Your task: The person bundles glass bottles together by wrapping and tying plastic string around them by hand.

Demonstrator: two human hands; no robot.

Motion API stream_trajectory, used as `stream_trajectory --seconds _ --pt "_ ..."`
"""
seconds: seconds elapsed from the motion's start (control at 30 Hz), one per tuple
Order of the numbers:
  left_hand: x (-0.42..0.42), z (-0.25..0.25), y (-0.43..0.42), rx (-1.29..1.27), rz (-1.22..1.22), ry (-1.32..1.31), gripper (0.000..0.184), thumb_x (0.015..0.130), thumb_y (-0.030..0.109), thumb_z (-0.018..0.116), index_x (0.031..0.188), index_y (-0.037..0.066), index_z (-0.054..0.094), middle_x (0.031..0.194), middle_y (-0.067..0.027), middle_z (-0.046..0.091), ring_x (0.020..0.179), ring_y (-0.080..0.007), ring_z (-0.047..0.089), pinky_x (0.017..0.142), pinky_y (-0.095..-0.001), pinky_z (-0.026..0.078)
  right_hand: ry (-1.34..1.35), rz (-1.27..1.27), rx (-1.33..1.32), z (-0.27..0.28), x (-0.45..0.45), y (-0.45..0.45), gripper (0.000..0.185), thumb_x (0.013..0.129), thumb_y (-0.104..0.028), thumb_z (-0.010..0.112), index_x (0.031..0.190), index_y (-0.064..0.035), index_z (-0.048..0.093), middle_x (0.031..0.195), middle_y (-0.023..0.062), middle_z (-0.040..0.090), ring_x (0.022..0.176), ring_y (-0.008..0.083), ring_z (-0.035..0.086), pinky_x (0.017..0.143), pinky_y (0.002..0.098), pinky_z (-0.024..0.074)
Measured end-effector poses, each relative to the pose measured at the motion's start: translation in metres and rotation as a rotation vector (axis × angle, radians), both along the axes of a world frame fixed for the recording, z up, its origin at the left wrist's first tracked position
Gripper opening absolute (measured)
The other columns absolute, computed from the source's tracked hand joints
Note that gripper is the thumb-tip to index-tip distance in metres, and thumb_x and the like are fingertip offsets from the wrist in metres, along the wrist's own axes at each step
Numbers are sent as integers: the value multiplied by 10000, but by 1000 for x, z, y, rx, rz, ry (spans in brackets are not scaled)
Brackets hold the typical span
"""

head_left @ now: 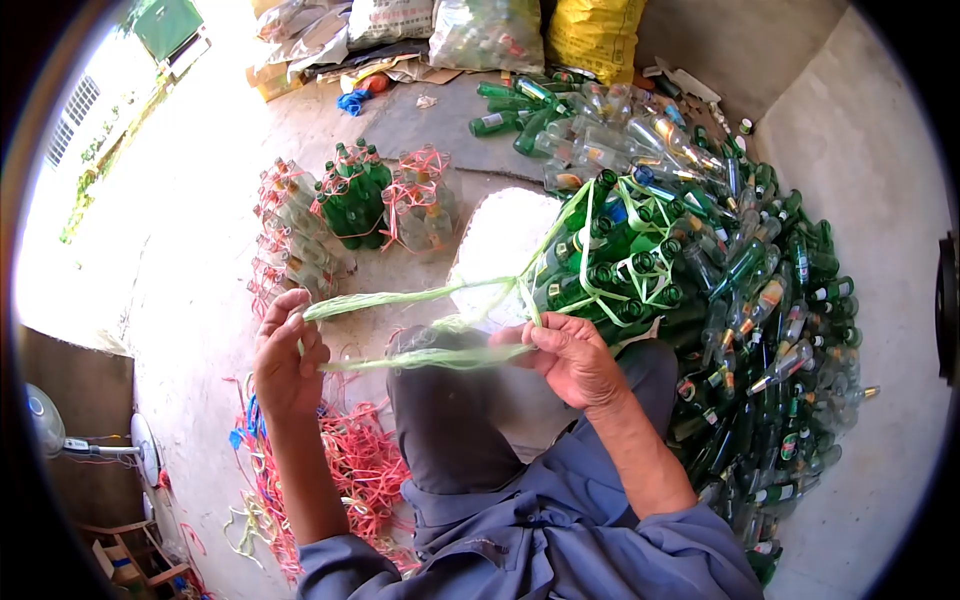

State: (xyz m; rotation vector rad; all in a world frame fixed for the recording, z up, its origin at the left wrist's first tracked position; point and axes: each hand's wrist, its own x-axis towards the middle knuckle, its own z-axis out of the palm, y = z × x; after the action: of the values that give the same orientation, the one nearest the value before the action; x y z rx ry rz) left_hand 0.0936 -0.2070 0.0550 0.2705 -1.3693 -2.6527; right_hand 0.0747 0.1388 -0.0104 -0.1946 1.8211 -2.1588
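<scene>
A length of light green plastic twine [420, 297] stretches between my two hands in a long loop. My left hand [290, 345], at the left, is closed on one end of it. My right hand [568, 358] pinches the twine near my right knee. From there the twine runs up to a bundle of green glass bottles [610, 245], where it is wound around the bottle necks. The bundle leans beside a white sack-like pad [505, 235], with the bottle mouths toward me.
Tied bottle groups stand ahead: clear ones [298, 230], green ones [352, 200] and more clear ones [422, 210]. Loose bottles [760, 300] pile against the right wall. Pink twine [350, 460] lies tangled at my left. Filled sacks [487, 35] line the back; a fan [145, 450] stands left.
</scene>
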Motion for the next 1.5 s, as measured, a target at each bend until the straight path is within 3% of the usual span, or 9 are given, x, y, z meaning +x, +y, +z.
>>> stream_trajectory --seconds 0.2,0.37,0.6,0.8,0.87,0.97,1.2,1.3,1.5 --pt "37 14 18 -135 127 -41 351 848 -12 623 1189 -38 544 819 -33 568 507 -60 435 411 -192 343 1 -39 -22 -52 12 -8 195 945 -134 612 1037 28 666 993 172 711 964 265 691 920 413 548" --pt "47 -54 15 -352 104 -226 272 856 27 612 1120 -31 580 832 -79 660 620 -109 622 471 -188 355 -37 88 -15 -42 23 -12 167 938 -142 631 1027 -5 665 961 147 710 918 241 688 886 369 541" --pt "58 -59 51 -684 285 -100 247 861 22 635 1106 -8 615 1017 -57 653 859 -115 608 735 -228 445 -77 221 69 -11 34 -24 139 787 -194 683 920 -181 724 969 54 656 966 283 613 864 427 483" --pt "39 -2 100 -1109 91 278 253 810 18 689 1059 4 645 1001 -104 662 874 -201 603 774 -316 480 165 261 301 -38 45 -36 146 962 -93 600 1035 -11 696 962 79 720 918 138 656 842 297 510" --pt "14 -16 123 -853 -297 141 337 842 86 700 1157 5 613 1000 -76 663 870 -123 599 776 -255 475 235 176 316 -53 56 -42 163 967 -97 595 1069 1 674 973 85 718 917 144 656 839 312 515" --pt "-10 -26 150 -989 -387 26 452 791 171 760 1173 -2 592 1000 -162 669 846 -272 662 780 -381 523 404 61 346 -48 62 -48 207 970 -103 589 1128 25 626 980 127 710 921 185 666 840 349 523" --pt "-38 -39 179 -1057 -353 -3 519 796 209 762 1228 3 559 1062 -211 661 817 -295 673 774 -406 534 272 61 367 13 57 -51 163 931 -132 604 1007 10 623 918 240 667 851 389 662 738 454 505" --pt "-48 -49 184 -960 -323 -27 452 863 125 716 1250 -3 522 906 -97 656 687 -142 643 606 -285 506 322 55 384 3 58 -51 139 914 -137 610 902 1 629 829 251 641 766 448 626 665 505 486" --pt "-51 -48 186 -626 -164 -46 308 896 63 658 1184 41 553 748 -22 617 586 -61 558 500 -217 416 331 68 398 7 58 -48 142 908 -132 613 870 4 624 774 249 635 737 459 622 650 517 484"
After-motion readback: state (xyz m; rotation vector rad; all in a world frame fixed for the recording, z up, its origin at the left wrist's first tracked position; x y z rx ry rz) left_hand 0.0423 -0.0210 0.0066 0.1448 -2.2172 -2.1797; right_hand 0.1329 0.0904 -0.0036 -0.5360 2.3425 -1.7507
